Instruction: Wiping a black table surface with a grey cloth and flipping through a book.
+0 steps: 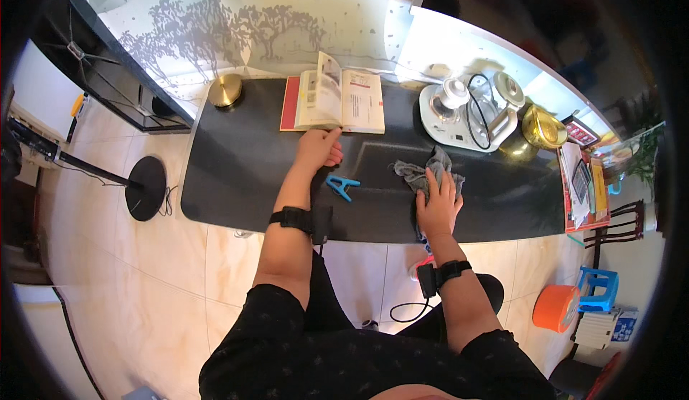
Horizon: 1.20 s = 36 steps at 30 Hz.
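An open book [363,101] with a red cover lies at the back of the dark desk, one of its pages standing partly up. My left hand [318,150] is at the book's lower edge, fingers curled; whether it grips the book is hidden. A bunched grey cloth [438,168] lies on the desktop to the right, under the fingers of my right hand [438,203]. Between my hands, nearer the left one, is a blue plastic spring clamp [343,186].
Beyond the cloth stand a white electric kettle set [468,112] and a gold bowl [542,126]. A round brass object [225,90] sits at the desk's [242,174] back left corner. Papers and a calculator [581,176] lie at the right end. An orange stool [554,307] is on the floor.
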Each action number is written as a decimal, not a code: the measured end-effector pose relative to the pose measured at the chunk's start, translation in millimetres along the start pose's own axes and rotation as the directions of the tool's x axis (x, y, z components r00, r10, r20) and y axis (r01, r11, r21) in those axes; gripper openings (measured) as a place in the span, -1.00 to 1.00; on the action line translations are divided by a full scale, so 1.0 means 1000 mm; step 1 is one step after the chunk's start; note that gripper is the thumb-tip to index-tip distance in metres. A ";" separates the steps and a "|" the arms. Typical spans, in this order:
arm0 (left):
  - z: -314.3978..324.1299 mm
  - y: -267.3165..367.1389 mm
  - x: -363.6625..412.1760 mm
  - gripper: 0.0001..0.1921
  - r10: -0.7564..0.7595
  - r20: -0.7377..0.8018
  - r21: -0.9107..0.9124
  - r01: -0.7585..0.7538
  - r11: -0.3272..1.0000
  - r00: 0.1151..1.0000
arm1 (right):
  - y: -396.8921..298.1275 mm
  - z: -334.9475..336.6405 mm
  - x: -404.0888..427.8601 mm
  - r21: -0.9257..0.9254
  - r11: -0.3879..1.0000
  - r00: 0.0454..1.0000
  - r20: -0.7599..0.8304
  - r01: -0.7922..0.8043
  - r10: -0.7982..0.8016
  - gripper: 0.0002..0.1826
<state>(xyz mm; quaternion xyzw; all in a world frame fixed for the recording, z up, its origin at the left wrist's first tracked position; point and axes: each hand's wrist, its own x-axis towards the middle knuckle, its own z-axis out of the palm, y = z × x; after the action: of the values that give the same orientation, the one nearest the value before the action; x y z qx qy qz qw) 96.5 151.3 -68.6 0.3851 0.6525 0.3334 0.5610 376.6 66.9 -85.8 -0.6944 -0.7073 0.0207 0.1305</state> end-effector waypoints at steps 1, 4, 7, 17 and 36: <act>0.002 0.005 -0.012 -0.60 -0.007 0.004 0.005 0.007 1.000 1.000 | 0.001 -0.001 0.001 0.001 1.000 1.000 -0.001 -0.015 0.015 -0.47; 0.008 0.011 -0.055 -0.63 0.400 0.307 0.442 -0.502 0.743 0.863 | 0.007 -0.004 0.000 -0.015 0.999 0.999 0.000 -0.035 0.035 -0.47; 0.016 -0.006 -0.076 -0.52 0.571 0.466 0.582 -0.720 0.378 0.676 | 0.005 -0.001 0.000 -0.023 0.999 0.999 0.004 -0.038 0.038 -0.46; 0.032 0.011 -0.047 -0.56 0.824 0.053 0.730 -0.585 0.354 0.564 | 0.003 -0.003 0.003 -0.011 1.000 0.999 -0.046 -0.005 0.005 -0.48; 0.022 0.035 0.024 -0.43 0.844 0.031 0.778 -0.543 0.316 0.536 | 0.010 0.004 0.001 -0.034 0.999 0.999 -0.047 -0.004 0.002 -0.47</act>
<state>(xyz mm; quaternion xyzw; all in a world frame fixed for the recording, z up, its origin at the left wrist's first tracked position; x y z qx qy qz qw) 121.4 188.8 -53.1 0.7413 0.5819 0.3339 0.0194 385.6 68.5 -91.7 -0.6978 -0.7034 -0.0073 0.1354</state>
